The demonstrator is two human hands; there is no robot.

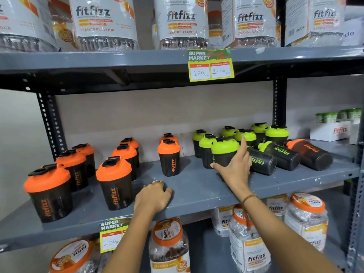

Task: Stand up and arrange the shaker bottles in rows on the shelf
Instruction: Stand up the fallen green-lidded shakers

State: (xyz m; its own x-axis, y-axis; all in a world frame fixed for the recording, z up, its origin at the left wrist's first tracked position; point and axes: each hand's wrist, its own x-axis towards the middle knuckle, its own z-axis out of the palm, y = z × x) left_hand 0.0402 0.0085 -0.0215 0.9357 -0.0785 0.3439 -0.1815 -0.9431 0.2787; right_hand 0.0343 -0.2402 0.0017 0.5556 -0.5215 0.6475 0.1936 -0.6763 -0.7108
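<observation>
Where the head view takes in the grey metal shelf [197,186]: orange-lidded shaker bottles [115,182] upright in rows at left and centre; green-lidded shaker bottles [246,134] upright in a cluster at right. Lying on their sides at far right: two green-lidded bottles [279,155] and one orange-lidded bottle [309,153]. Right hand [235,166] grasps the front upright green-lidded shaker [224,150], index finger raised. Left hand [153,196] rests loosely curled on the shelf edge, holding nothing. Price tag [210,65] on the shelf above.
</observation>
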